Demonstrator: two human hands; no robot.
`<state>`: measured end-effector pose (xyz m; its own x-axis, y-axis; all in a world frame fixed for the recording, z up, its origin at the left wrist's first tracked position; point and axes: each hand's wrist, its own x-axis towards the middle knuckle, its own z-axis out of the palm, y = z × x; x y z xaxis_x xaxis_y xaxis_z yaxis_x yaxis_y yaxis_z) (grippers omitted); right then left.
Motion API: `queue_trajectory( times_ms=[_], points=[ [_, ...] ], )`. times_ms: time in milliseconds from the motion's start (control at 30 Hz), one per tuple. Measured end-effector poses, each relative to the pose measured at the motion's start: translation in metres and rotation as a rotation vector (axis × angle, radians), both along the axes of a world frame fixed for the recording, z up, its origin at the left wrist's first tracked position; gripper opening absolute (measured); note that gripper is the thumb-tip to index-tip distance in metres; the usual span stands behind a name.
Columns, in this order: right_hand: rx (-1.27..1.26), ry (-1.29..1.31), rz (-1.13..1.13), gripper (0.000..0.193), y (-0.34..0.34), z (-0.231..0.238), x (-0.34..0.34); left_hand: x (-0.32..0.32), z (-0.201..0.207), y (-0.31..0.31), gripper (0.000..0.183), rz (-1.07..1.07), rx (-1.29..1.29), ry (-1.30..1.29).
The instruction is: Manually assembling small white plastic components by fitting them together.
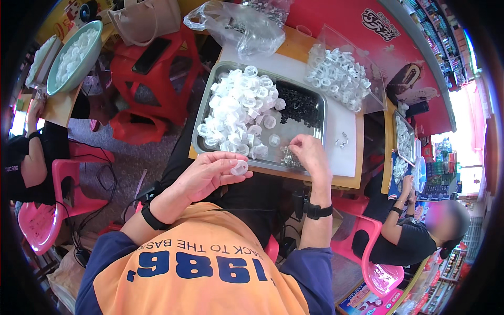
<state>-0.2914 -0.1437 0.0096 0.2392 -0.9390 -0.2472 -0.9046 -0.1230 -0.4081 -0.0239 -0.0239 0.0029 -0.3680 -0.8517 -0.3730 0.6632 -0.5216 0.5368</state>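
Note:
My left hand [210,172] holds a small round white plastic part [239,167] between thumb and fingers, just off the near edge of a metal tray [197,137]. Inside the tray, a heap of white plastic parts [239,107] fills the left side and small black pieces [300,105] lie at the far right. Over the tray's near right corner, my right hand [311,153] is pinched at a little pile of small shiny metal pieces [289,157]. Whatever sits between those fingertips is too small to make out. One loose white part [274,140] lies between my hands.
Right of the tray stands a clear plastic box [375,86] of translucent parts, with a few tiny pieces [342,140] near it. Clear bags [247,31] lie behind. A red stool [126,73] bears a phone [151,55]. Co-workers [420,239] sit at either side.

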Motion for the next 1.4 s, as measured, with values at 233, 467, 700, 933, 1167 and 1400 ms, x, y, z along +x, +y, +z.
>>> queue_trajectory(
  times_ms=[233, 467, 700, 933, 1167, 1400],
  points=[
    [0.013, -0.468, -0.266, 0.016, 0.008, -0.014, -0.025, -0.004, 0.003, 0.001, 0.03, -0.054, 0.018, 0.012],
    [0.097, -0.883, -0.428, 0.015, 0.027, -0.013, -0.037, -0.012, 0.005, -0.005, 0.03, -0.115, 0.06, 0.055],
    [-0.11, -0.485, -0.302, 0.012, 0.037, -0.005, -0.028, -0.024, 0.003, -0.008, 0.028, -0.141, 0.044, 0.021],
    [0.043, -0.908, -0.429, 0.01, 0.047, -0.002, -0.022, -0.027, 0.009, -0.011, 0.025, -0.123, 0.004, -0.078],
    [-0.003, -0.773, -0.426, 0.013, 0.047, -0.006, -0.024, -0.027, 0.007, -0.011, 0.024, -0.131, -0.02, -0.084],
    [-0.206, -0.454, -0.332, 0.021, 0.046, -0.014, -0.024, -0.027, 0.0, -0.005, 0.025, -0.137, 0.002, -0.068]
  ],
)
